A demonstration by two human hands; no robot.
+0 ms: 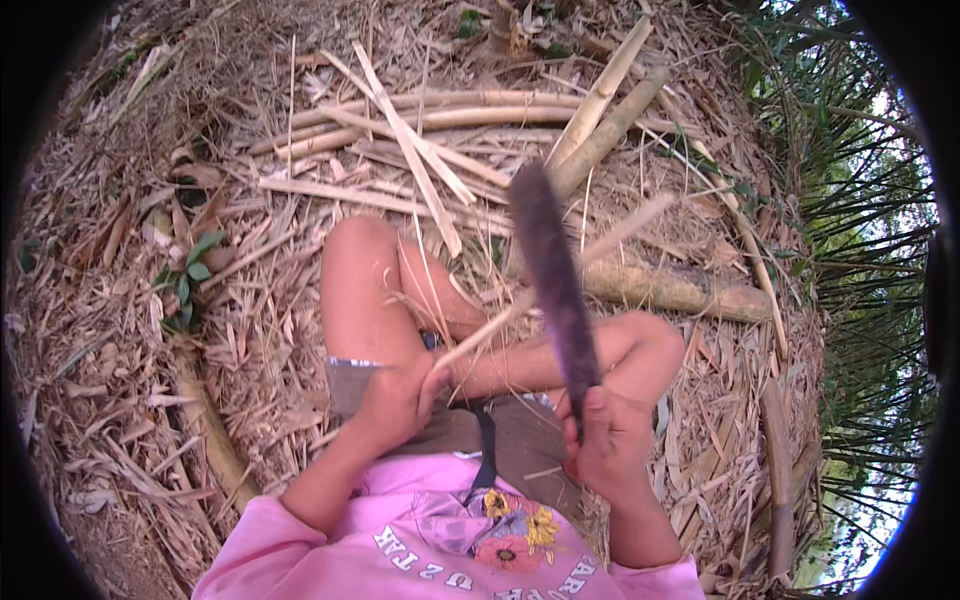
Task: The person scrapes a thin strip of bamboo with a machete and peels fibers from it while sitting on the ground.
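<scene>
Holding strip (485, 331): left hand (402, 398), fingers closed, long axis toward upper right.
Blade (550, 260): clenched in right hand (605, 445), crossing before strip mid-frame.

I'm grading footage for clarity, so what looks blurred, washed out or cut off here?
Head view: the dark blade in the right hand is smeared, probably by motion; head view: the pale strip in the left hand softens toward its far end; head view: sky at right glares nearly white, and the fisheye's round edge leaves black corners.
</scene>
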